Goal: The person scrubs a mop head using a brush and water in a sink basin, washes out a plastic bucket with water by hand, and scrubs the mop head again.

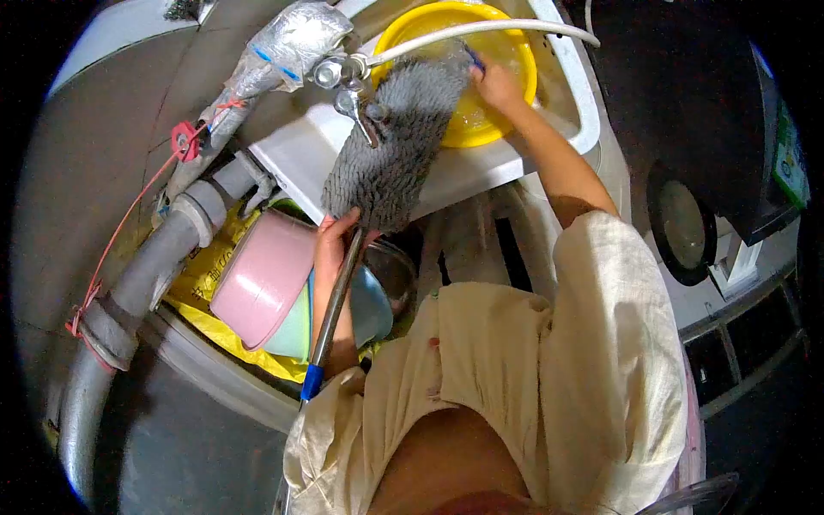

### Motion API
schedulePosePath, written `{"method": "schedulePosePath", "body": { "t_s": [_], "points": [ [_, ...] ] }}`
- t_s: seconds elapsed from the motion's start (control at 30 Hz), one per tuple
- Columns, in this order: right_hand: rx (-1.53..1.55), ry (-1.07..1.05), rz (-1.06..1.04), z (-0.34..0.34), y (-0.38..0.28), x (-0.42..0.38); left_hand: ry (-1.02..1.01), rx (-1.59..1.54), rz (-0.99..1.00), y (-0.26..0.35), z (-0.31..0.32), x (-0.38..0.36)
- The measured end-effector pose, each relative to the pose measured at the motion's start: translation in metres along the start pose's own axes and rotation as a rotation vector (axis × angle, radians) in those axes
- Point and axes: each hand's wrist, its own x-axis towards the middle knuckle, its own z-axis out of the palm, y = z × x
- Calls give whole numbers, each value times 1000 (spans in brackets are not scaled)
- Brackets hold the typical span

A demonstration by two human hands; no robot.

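A grey shaggy flat mop (390, 146) slants across the front of the white sink, its pad beneath the tap and its far end over the yellow basin (524, 64). My left hand (330, 245) is closed at the pad's lower edge, beside the metal pole (339, 300). The pole runs down past my left forearm and has a blue collar (312, 382). Over the basin, at the pad's far end, my right hand (496, 84) is closed around a thin dark-blue handle (473, 57). The working end of that tool is too blurred to identify. Water shows in the basin.
A tap (348, 99) and white hose (481, 27) reach over the white sink (292, 159). Below left are a pink tub (262, 279), other basins and a yellow bag (206, 275). Grey pipes (163, 253) line the left. A round dark-rimmed object (681, 223) stands right.
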Motion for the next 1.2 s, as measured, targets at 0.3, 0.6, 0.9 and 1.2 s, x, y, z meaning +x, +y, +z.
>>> {"method": "schedulePosePath", "body": {
  "t_s": [0.3,0.6,0.9,1.2],
  "points": [
    [386,-177,-252,-63,-85,-100,111,-21,-98,31,10,2],
    [293,-157,-228,-37,-73,-97,176,-117,-126,48,33,-4],
    [-111,-210,-85,4,26,17,160,-7,-38,40,29,-5],
    [283,-244,-217,13,-34,-34,40,94,-2,13,-3,9]
  ]
}}
